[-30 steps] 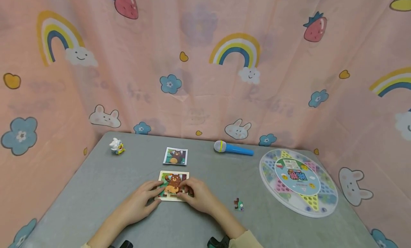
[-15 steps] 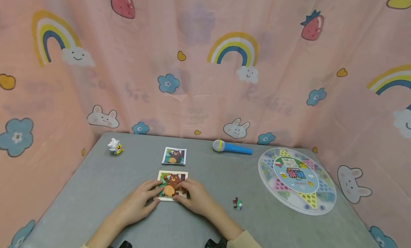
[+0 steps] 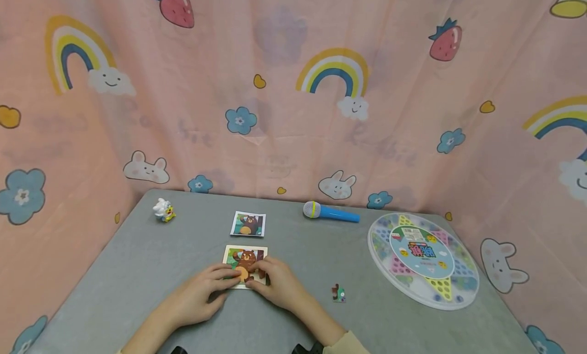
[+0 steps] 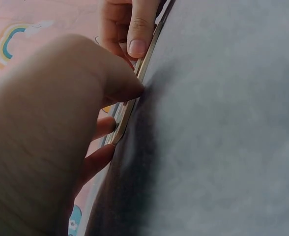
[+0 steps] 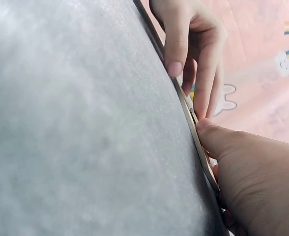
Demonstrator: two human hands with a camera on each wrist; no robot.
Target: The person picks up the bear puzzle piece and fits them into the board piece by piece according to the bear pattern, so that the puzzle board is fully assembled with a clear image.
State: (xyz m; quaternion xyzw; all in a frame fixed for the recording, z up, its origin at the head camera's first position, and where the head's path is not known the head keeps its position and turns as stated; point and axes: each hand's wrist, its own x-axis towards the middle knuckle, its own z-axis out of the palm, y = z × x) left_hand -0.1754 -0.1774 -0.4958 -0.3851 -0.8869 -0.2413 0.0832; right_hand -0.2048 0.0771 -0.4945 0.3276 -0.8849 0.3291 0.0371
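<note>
A small bear jigsaw puzzle (image 3: 245, 252) in a pale frame lies flat on the grey table. My left hand (image 3: 202, 293) rests on its left and lower part with extended fingers, the thumb at the near edge. Over the lower right part, my right hand (image 3: 281, 285) pinches what looks like a puzzle piece between thumb and curled fingers; the hand mostly hides it. In the right wrist view, the right thumb (image 5: 218, 137) sits at the frame's edge, close to the left fingers. A loose puzzle piece (image 3: 338, 293), brown and green, lies right of the hands.
Behind the puzzle lies a matching bear picture card (image 3: 248, 224). A blue toy microphone (image 3: 332, 212) and a round marble game board (image 3: 423, 262) are farther right. At the back left stands a small white-and-yellow figurine (image 3: 163, 210). A pink printed curtain (image 3: 284, 155) hangs behind the table.
The left fingers have shifted right, farther over the puzzle's lower part. My right hand has moved slightly left on the puzzle. The loose piece and other things have stayed put.
</note>
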